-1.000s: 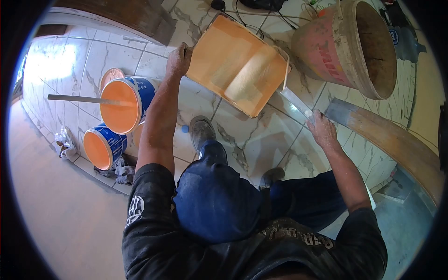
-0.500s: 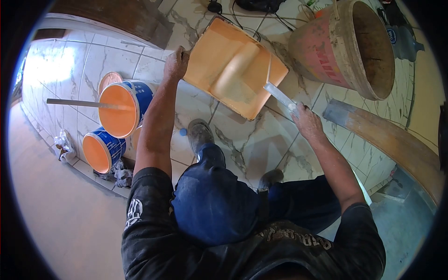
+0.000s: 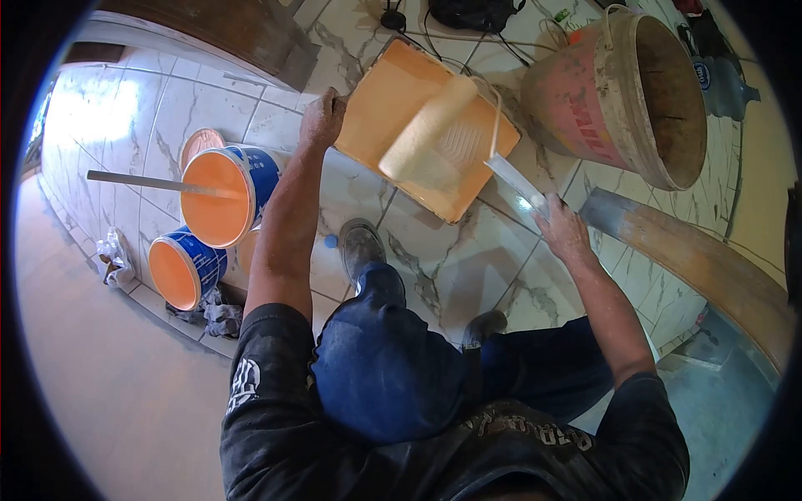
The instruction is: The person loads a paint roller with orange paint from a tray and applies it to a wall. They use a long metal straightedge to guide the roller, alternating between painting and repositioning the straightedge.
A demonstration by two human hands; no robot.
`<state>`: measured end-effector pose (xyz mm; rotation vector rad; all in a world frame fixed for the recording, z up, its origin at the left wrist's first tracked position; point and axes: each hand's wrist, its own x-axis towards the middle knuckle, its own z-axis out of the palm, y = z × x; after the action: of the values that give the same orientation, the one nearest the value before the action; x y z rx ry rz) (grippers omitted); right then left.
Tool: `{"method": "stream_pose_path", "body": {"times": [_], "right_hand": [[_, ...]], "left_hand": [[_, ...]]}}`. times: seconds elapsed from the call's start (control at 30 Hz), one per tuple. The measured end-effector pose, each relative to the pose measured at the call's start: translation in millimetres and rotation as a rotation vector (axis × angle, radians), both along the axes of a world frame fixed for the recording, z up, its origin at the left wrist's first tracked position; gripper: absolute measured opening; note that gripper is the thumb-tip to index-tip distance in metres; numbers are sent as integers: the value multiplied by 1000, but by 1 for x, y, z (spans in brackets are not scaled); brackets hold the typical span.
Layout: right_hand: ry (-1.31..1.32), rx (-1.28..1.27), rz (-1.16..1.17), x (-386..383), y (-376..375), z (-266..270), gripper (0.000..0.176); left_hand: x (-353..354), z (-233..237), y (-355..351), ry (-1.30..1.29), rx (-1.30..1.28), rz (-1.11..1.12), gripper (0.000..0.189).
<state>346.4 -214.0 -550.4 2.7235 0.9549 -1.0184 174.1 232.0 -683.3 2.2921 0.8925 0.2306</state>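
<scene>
My right hand [image 3: 565,230] is wrapped round the pale handle [image 3: 516,180] of a paint roller. Its paint-coated sleeve [image 3: 429,125] lies slantwise over the paint tray [image 3: 388,73] and looks raised off it. Orange paint coats the tray, and a patch of its ridged floor [image 3: 460,144] shows beside the sleeve. At the tray's left edge, my left hand [image 3: 322,121] is closed on the rim, its fingertips partly hidden.
Two blue paint buckets [image 3: 266,177] [image 3: 209,255] of orange paint stand at left, one with a stick [image 3: 138,179] in it. A large dirty bucket [image 3: 576,108] tilts at right above a curved wooden plank [image 3: 668,230]. Cables [image 3: 501,48] lie behind the tray.
The roller has come up from the tray, its sleeve shifting slightly right, and the ridged patch has come into view. My left hand stays at the tray's edge.
</scene>
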Motion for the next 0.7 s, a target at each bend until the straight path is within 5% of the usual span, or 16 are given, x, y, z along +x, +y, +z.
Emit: {"method": "stream_pose_path", "body": {"times": [0.27,0.7], "right_hand": [[-37,-141,49,5,-61,0,38],[-34,9,83,-5,30,-35,35]], "left_hand": [[-1,-1,1,-8,-23,-2,21],[-1,-4,3,10,-43,4,21]]}}
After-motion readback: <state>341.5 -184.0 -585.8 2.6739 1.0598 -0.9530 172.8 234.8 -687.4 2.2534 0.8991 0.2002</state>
